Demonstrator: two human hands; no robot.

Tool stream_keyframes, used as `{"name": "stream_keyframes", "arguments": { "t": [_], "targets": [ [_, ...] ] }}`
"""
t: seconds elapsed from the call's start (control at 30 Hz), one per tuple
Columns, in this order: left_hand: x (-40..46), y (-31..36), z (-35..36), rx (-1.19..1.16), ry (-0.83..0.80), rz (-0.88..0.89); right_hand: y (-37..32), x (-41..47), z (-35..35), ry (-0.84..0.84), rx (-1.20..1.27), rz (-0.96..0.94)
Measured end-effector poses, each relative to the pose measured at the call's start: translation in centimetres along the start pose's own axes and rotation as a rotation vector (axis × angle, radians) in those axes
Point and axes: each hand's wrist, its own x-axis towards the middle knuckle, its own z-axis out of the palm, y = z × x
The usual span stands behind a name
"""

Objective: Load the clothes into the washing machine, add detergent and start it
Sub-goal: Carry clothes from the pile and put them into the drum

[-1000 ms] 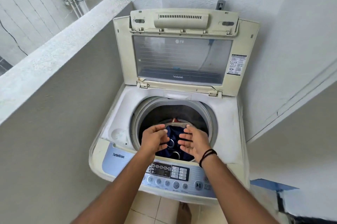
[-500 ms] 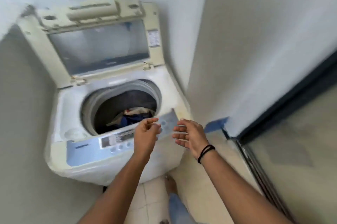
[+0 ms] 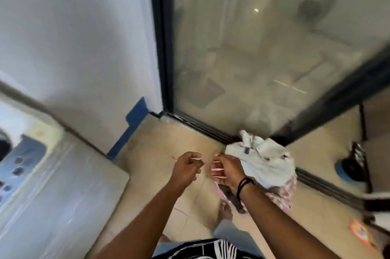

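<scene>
A pile of clothes lies on the tiled floor by the sliding door track, with a white garment (image 3: 263,157) on top and a pink patterned one (image 3: 282,193) beneath. My right hand (image 3: 226,171) hovers just left of the white garment with its fingers half curled and holds nothing. My left hand (image 3: 187,169) is beside it, curled into a fist and empty. Only the right corner of the washing machine (image 3: 52,185) shows at the left edge, with its blue control panel (image 3: 27,153); the tub is almost out of view.
A dark-framed glass sliding door (image 3: 253,58) fills the back, with a white wall (image 3: 73,37) to its left. A black stand and a blue round object (image 3: 348,169) are at the right. An orange packet (image 3: 360,233) lies on the floor. My foot (image 3: 224,210) is below the pile.
The view has swung right from the washing machine to the floor by the glass door. Both hands left the tub opening and now hover beside the clothes pile.
</scene>
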Motion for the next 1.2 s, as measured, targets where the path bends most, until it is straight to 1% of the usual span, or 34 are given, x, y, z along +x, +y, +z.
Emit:
{"name": "stream_keyframes", "arguments": {
  "t": [0.1,0.23,0.37,0.43,0.53,0.63,0.67,0.73,0.87,0.93,1.0,1.07,1.2],
  "targets": [
    [1.0,-0.6,5.5,0.123,-0.088,-0.059,2.5,1.3,-5.1,0.044,0.103,0.083],
    [2.7,-0.1,13.2,0.282,-0.157,-0.129,4.8,3.4,-13.2,0.041,0.182,0.173],
    [6.3,-1.1,20.4,0.438,-0.213,-0.194,6.7,8.0,-20.5,0.113,0.214,0.249],
    [7.9,-1.7,23.0,0.486,-0.223,-0.206,7.4,11.0,-23.0,0.111,0.168,0.265],
    [10.8,-2.3,26.7,0.545,-0.195,-0.224,8.9,17.0,-26.2,0.093,-0.042,0.245],
    [13.6,-2.9,29.6,0.602,-0.236,-0.252,13.1,25.1,-28.5,0.11,-0.12,0.249],
    [14.7,-3.4,30.4,0.619,-0.263,-0.275,14.7,28.0,-29.0,0.123,-0.111,0.25],
    [16.2,-3.9,31.4,0.614,-0.277,-0.307,14.5,31.0,-29.4,0.171,-0.061,0.248],
    [18.8,-5.2,32.2,0.614,-0.248,-0.351,11.2,34.3,-29.3,0.084,-0.072,0.225],
    [19.4,-5.2,32.1,0.615,-0.246,-0.364,12.4,37.2,-29.6,0.079,-0.097,0.246],
    [19.6,-5.2,31.7,0.633,-0.21,-0.358,14.1,39.7,-30.0,0.098,-0.142,0.273],
    [19.0,-5.2,31.3,0.63,-0.172,-0.334,12.7,38.6,-30.3,0.166,-0.177,0.265],
    [17.1,-4.8,30.0,0.577,-0.115,-0.307,6.8,32.0,-30.0,0.325,-0.34,0.143]
  ]
}}
